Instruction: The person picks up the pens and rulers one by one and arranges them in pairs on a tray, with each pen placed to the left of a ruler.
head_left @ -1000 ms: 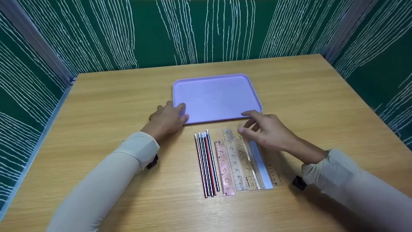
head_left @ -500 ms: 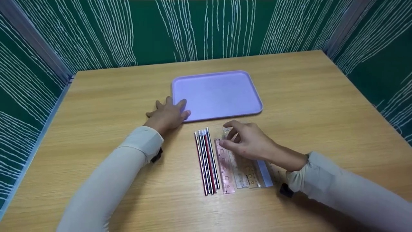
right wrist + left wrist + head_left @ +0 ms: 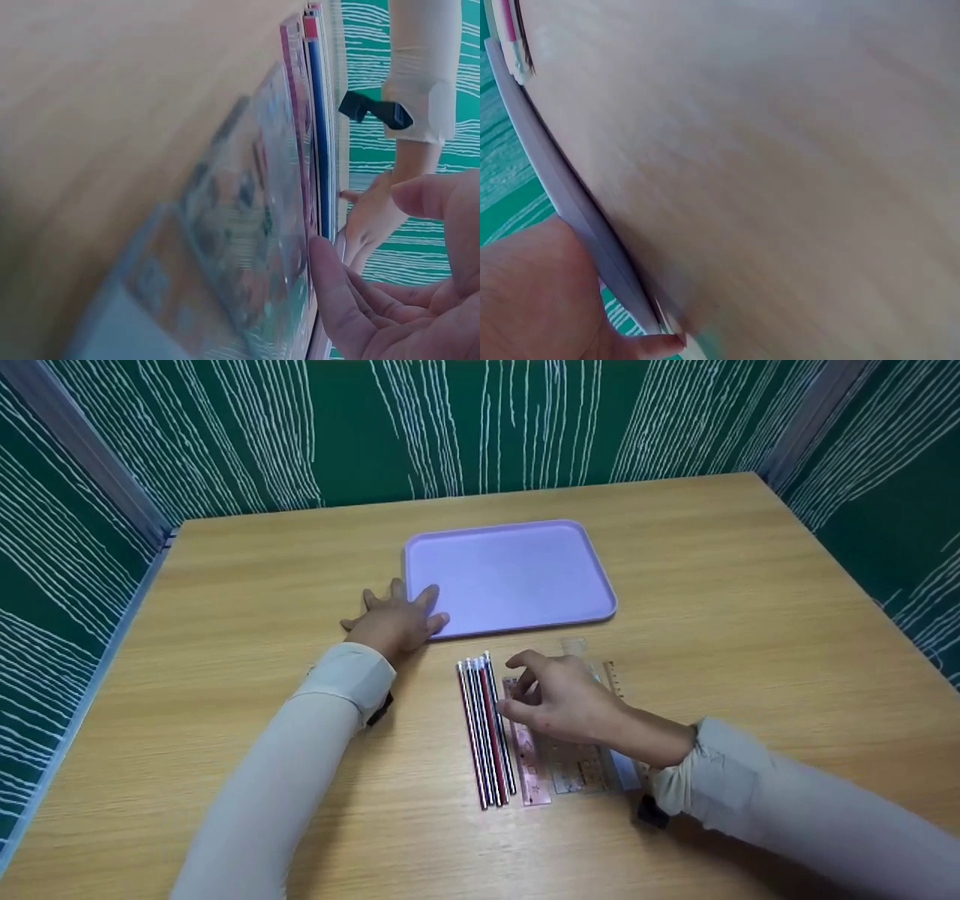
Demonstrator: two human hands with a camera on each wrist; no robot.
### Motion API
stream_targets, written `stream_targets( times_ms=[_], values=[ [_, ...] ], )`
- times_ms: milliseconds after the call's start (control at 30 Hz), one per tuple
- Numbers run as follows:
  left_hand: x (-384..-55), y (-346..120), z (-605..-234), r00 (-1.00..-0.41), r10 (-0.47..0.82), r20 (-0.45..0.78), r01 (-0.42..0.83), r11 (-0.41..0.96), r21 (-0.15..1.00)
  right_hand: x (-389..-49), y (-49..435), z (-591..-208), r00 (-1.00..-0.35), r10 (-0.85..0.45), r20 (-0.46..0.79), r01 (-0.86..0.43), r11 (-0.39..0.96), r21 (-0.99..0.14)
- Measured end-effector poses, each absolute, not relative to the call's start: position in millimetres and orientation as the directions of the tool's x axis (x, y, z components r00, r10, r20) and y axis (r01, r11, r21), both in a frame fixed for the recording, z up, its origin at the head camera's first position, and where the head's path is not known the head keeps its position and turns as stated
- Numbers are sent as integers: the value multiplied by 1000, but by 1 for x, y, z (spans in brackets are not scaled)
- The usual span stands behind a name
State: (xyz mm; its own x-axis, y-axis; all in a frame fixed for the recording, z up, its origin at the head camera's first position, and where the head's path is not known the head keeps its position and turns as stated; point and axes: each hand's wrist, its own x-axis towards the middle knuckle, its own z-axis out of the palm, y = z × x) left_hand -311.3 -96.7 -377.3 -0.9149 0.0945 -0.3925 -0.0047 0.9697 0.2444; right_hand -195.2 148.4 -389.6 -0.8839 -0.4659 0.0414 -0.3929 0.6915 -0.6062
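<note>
Pencils (image 3: pixel 487 735) in row on table (image 3: pixel 420 840), rulers (image 3: pixel 531 772) just right, markings too small to read. Right hand (image 3: pixel 566 697) above rulers, partly blocking them, fingers half-bent, thumb apart, grip empty. Left hand (image 3: pixel 394 622) splayed, gripping nothing, at purple tray's (image 3: pixel 517 577) near-left corner. Green white-streaked wall (image 3: pixel 555 427) behind.

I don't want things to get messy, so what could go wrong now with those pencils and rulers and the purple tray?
The right hand is close to the loose pencils, so a bump might make them roll apart. The pink ruler lies right beside them, so it could get nudged too. And the left hand is at the tray's near left corner; a push there might make it slide.
</note>
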Motion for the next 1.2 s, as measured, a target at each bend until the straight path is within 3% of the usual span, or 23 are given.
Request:
stream_targets(
  times_ms=[333, 1200],
  values=[
    [-316, -94, -374, -921, 79, -382, -5, 977, 213, -195, 139, -390, -894, -449, 16, -347, 668, -658],
    [-316, -96, -379, -909, 89, -408, 0, 977, 211, -190, 121, -393, -905, -425, -1, -340, 724, -600]
  ],
)
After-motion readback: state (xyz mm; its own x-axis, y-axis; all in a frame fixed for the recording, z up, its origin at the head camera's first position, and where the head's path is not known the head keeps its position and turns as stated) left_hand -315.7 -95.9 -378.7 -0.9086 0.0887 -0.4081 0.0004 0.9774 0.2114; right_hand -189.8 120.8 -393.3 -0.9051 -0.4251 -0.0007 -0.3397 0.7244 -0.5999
